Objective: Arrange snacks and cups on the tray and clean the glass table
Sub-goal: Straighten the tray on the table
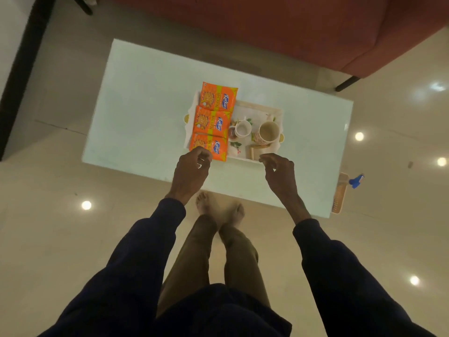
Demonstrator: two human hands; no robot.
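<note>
Fingers (266, 157) of the right hand (279, 173) hang loosely curled, empty, beside the tray (260, 106); the left hand (192, 166) curls over the nearest packet (215, 147), grip unclear. Packets (212, 122) and cups (243, 129) sit in the tray.

Tray (258, 104) on glass table (145, 105) holds three snack packets (211, 121) and two cups (243, 129). Left hand (192, 164) overlaps the nearest packet, grip unclear. Right hand (277, 171), fingers loosely curled, hovers at the tray's near rim.

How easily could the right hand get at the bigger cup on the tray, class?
Probably yes: the right hand hovers empty at the tray's near edge, and only a small wooden block lies between it and the bigger cup.
</note>
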